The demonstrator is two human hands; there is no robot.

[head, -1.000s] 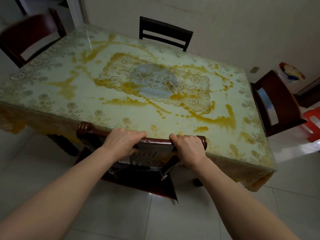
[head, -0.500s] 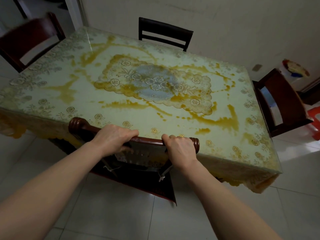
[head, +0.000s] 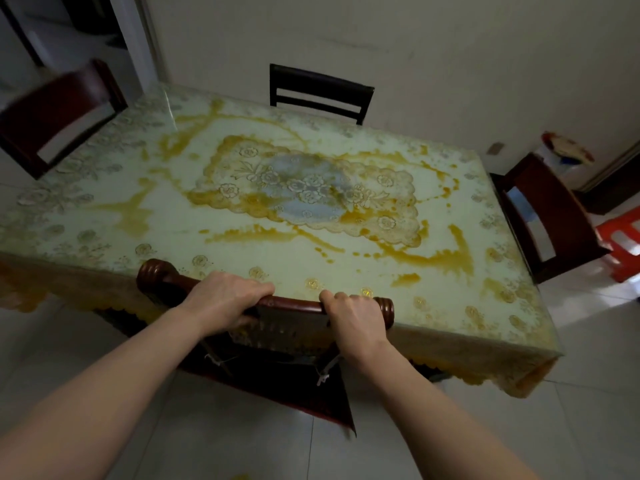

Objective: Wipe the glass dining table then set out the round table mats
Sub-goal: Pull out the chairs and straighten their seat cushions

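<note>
Brown wood fills both my hands: my left hand [head: 227, 299] and my right hand [head: 356, 318] each curl tight around the top rail of a chair [head: 294, 303]. Its seat hides under the glass table [head: 311, 216], right in front of me. Yellow stains blur the lace cloth. I count four chairs. One red stool [head: 620, 244] is cut off.

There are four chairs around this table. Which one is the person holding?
The near chair, at the table's front edge: left hand and right hand both grip its rounded top rail. The other three chairs stand untouched.
</note>
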